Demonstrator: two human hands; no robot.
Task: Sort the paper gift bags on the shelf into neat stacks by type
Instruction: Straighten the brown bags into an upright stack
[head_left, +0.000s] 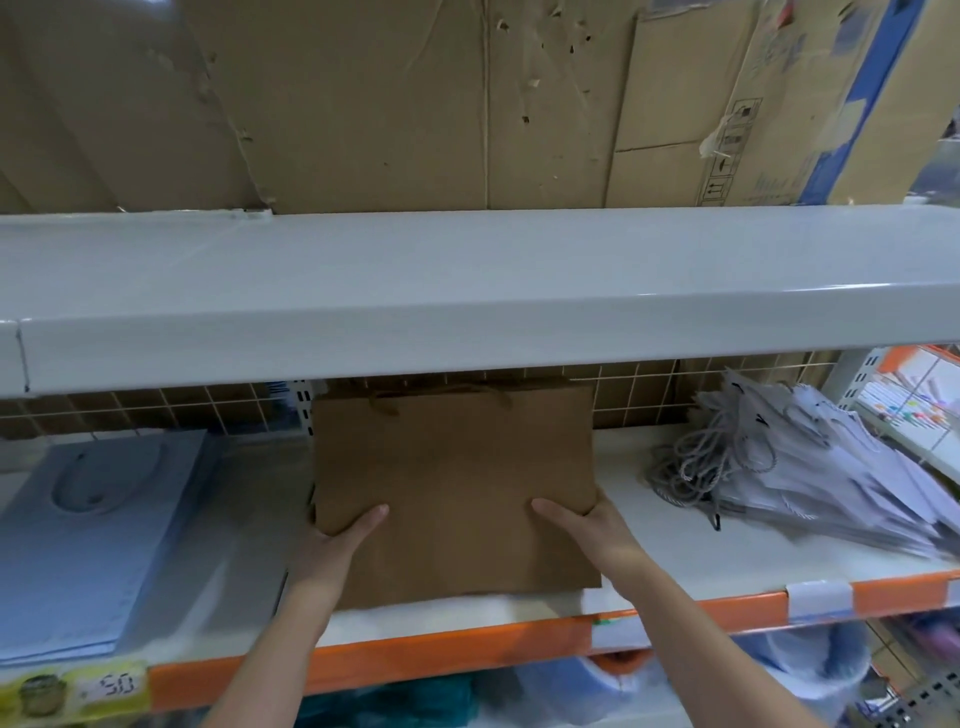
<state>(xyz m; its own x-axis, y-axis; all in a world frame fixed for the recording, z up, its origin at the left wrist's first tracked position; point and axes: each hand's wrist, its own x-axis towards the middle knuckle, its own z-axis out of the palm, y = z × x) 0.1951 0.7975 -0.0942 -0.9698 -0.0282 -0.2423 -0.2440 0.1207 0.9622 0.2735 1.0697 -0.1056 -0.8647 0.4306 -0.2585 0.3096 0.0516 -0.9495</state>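
Both hands clamp the brown bag stack (457, 493) mid-shelf near the front edge: left hand (337, 540) and right hand (587, 525) grip opposite sides, thumbs on top, handles pointing backward.

Two bare forearms enter from the bottom edge. No sleeves, cuffs or gloves visible along either arm as far as the frame shows. Left hand (345, 540): no ring, watch or band seen at the wrist. Right hand (587, 525): likewise unadorned, wrist plain. Both arms slim. Fingers (550, 506) long, narrow, tapering. Nails too blurred to note. Rest of the person out of view.
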